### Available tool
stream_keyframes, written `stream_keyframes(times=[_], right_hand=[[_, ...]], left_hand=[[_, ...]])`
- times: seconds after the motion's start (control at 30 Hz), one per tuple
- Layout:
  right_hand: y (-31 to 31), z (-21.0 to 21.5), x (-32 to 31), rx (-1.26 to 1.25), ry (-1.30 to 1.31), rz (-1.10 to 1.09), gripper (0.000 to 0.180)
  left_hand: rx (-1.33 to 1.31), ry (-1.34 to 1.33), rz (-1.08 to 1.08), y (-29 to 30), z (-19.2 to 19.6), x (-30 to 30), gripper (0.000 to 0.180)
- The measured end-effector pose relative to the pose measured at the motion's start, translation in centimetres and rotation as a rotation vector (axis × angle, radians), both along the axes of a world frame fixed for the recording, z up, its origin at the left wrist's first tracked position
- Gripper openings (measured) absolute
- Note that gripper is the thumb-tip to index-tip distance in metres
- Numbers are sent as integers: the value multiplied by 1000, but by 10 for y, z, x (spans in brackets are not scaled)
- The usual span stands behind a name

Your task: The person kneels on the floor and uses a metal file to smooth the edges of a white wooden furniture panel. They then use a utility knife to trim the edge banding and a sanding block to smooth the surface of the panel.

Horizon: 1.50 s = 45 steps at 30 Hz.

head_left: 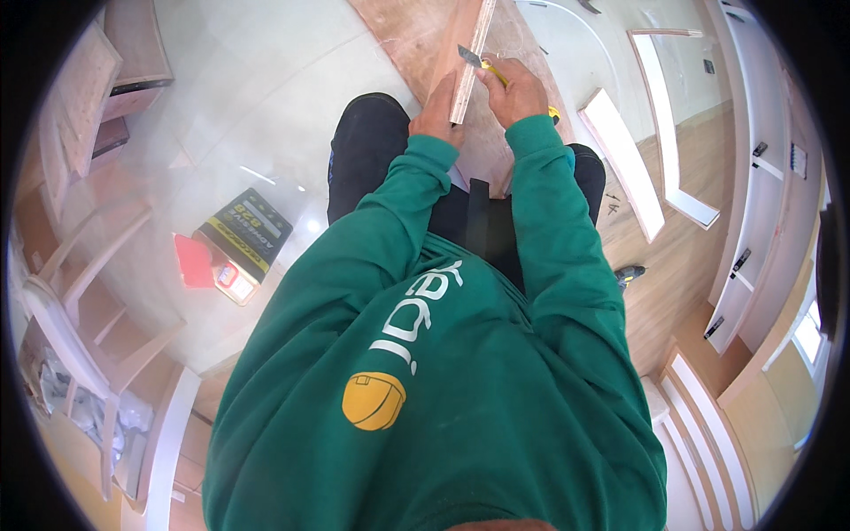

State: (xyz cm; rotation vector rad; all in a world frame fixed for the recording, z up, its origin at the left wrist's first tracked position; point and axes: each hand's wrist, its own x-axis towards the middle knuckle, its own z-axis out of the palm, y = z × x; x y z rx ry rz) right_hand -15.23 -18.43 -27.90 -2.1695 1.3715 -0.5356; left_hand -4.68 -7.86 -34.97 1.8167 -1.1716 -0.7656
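Note:
My left hand point(434, 111) grips the near end of a narrow plywood board point(464, 96), which stands on edge and runs away from me past the top of the view. In my right hand point(518, 96) is a utility knife point(492, 70) with a yellow handle. Its bare grey blade points left across the board's pale edge; whether it touches the wood I cannot tell. Both hands are between my knees, over a larger reddish-brown plywood sheet point(403, 40).
A black and yellow adhesive can point(252, 232) with a red piece point(193, 261) beside it is on the floor at left. White panels point(624, 164) lie at right, before a long cabinet point(753, 203) with hinges. Wooden furniture point(80, 319) stands far left.

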Motion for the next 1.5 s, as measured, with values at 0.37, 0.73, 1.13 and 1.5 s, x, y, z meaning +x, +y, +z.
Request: stream_keyframes(times=[0.37, 0.73, 1.13, 1.5], right_hand=[[25, 3, 3, -62, 10, -3, 28], [1, -3, 1, -148, 63, 105, 27], [-6, -4, 6, -167, 47, 97, 28], [-31, -8, 4, -153, 97, 112, 28]], left_hand=[[21, 12, -21, -4, 4, 8, 75], [52, 83, 3, 1, 5, 11, 75], [96, 37, -20, -9, 9, 16, 73], [33, 48, 28, -1, 3, 10, 74]])
